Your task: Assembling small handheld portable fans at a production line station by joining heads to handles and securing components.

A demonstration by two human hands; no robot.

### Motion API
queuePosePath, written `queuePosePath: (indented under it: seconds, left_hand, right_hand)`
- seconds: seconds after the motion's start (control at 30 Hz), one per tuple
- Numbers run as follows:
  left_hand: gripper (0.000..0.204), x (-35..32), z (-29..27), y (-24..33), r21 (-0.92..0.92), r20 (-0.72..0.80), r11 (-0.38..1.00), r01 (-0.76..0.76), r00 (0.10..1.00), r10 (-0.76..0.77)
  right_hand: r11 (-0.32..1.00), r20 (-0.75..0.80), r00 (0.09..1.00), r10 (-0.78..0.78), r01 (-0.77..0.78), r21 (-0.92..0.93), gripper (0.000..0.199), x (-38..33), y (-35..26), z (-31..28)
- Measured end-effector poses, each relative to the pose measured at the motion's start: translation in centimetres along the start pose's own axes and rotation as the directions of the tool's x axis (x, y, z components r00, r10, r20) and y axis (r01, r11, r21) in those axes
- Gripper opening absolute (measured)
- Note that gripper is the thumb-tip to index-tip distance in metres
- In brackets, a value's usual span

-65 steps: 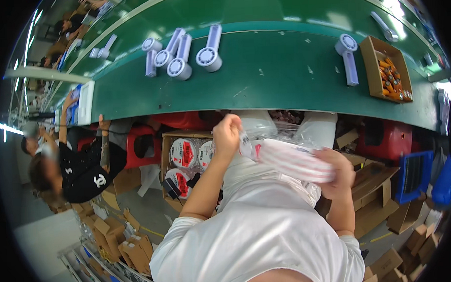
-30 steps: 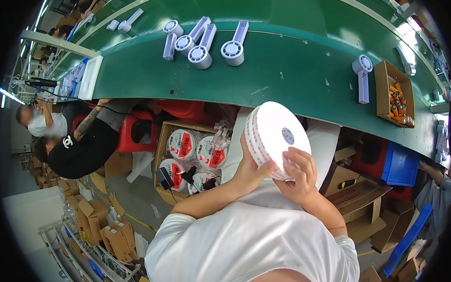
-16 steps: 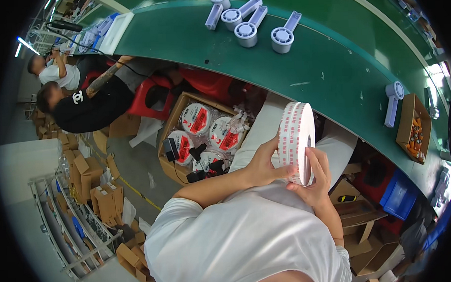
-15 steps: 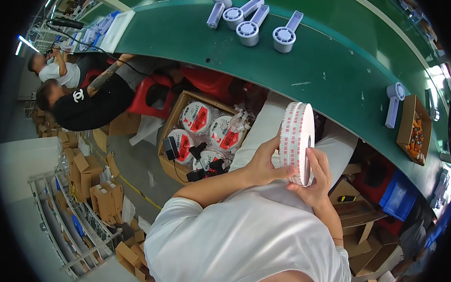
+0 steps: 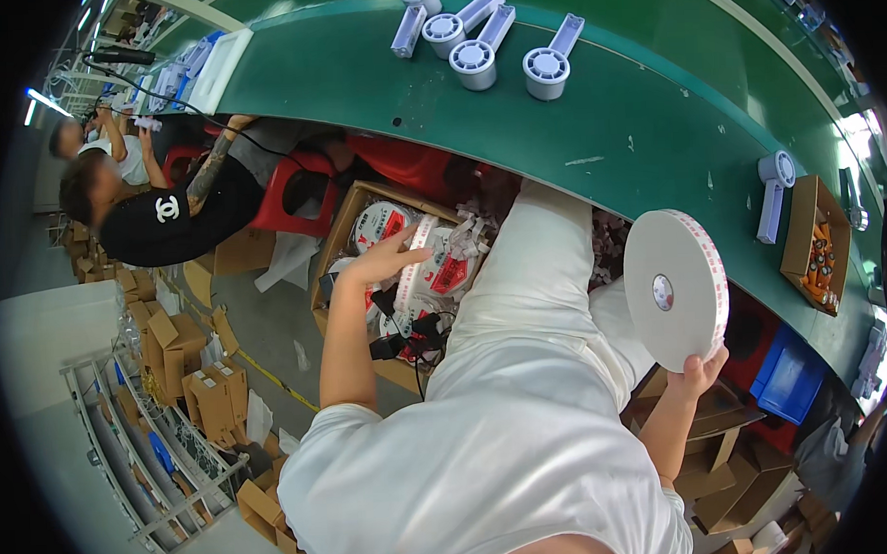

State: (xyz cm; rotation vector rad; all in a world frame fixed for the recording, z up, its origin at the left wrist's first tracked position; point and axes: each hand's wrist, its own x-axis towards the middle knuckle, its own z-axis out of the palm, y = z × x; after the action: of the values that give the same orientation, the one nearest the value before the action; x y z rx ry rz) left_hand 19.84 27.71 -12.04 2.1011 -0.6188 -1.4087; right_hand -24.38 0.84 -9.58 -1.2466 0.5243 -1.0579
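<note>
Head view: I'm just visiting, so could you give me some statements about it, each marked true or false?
1. The right hand grips the roll near its lower edge. True.
2. The box of orange parts stands on the bench. True.
3. The left hand is above the bench. False: it is over the carton.
4. The stool beside the person in black is blue. False: it is red.

White tape roll with red-patterned rim, green tabletop, lilac fan bodies, red stool.
</note>
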Motion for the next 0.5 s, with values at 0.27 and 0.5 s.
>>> queuePosePath:
  seconds: [0.27, 0.5]
  left_hand:
    - [0.095, 7.5, 7.9, -8.6, 0.589, -0.269, 0.77, 0.247, 0.958, -0.101]
    - [0.056, -1.4, 7.6, 11.0, 0.033, -0.13, 0.817, -0.576, 0.808, 0.575]
  right_hand:
    - [0.976, 0.1, 0.974, 0.203, -0.193, -0.1, 0.066, 0.2, 1.1, 2.1]
    - [0.915, 0.102, 0.915, 0.392, -0.399, 0.063, 0.031, 2.0, -0.7, 6.2]
